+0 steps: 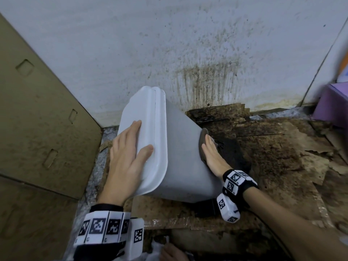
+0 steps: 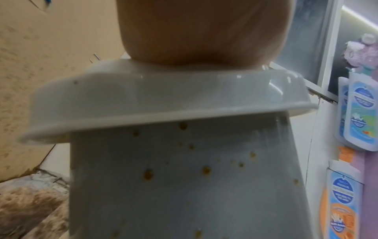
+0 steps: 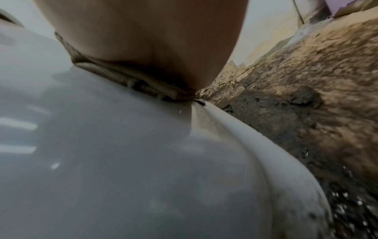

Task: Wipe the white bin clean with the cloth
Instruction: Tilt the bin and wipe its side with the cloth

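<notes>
The white bin (image 1: 180, 157) leans tilted on the floor, its lid (image 1: 143, 110) facing left and its base toward the right. My left hand (image 1: 128, 153) lies flat on the lid, fingers straight and thumb across the lid's near side. My right hand (image 1: 211, 153) presses a dirty grey-brown cloth (image 1: 202, 136) flat against the bin near its base. Brown spots dot the bin wall (image 2: 184, 186) below the lid rim (image 2: 143, 100). In the right wrist view the cloth (image 3: 122, 77) is squeezed between my palm (image 3: 153, 32) and the bin (image 3: 102, 161).
A large cardboard box (image 1: 37, 119) stands close on the left. The wall (image 1: 188, 53) behind is streaked with brown stains. Soaked, torn cardboard (image 1: 273, 147) covers the floor to the right. A purple box (image 1: 331, 106) sits at the far right. Blue packets (image 2: 358, 113) hang nearby.
</notes>
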